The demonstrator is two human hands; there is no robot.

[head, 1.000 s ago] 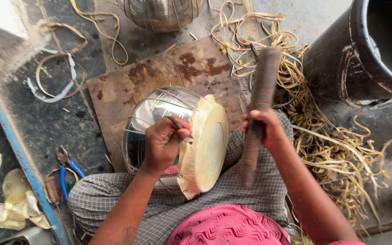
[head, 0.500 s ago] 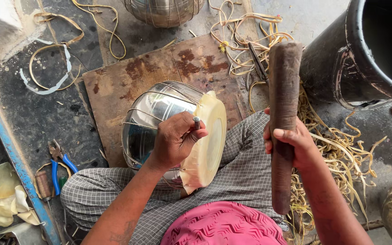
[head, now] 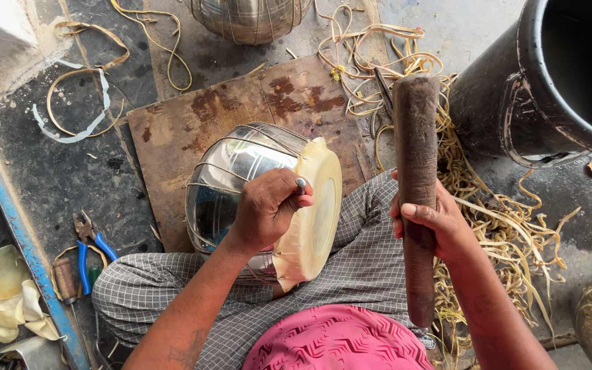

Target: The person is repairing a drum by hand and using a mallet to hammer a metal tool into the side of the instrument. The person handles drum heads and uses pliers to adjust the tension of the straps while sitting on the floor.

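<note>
A shiny metal pot (head: pixel 231 175) wound with thin strips lies on its side in my lap, a pale hide disc (head: pixel 313 216) stretched over its mouth. My left hand (head: pixel 265 209) is closed on a small metal punch (head: pixel 300 185), its tip held against the rim of the hide. My right hand (head: pixel 429 223) grips a thick dark wooden baton (head: pixel 416 178) upright, raised to the right of the pot and apart from it.
A rusty brown board (head: pixel 255 109) lies under the pot. Blue-handled pliers (head: pixel 90 247) rest at left beside a blue bar (head: pixel 18 236). Pale strip offcuts (head: pixel 488 205) pile at right by a black drum (head: pixel 549 75). Another wrapped pot (head: pixel 248 17) stands at the top.
My right hand has lifted the baton from a tilted position near the pot to upright, away to the right. My left hand has kept the punch on the hide rim.
</note>
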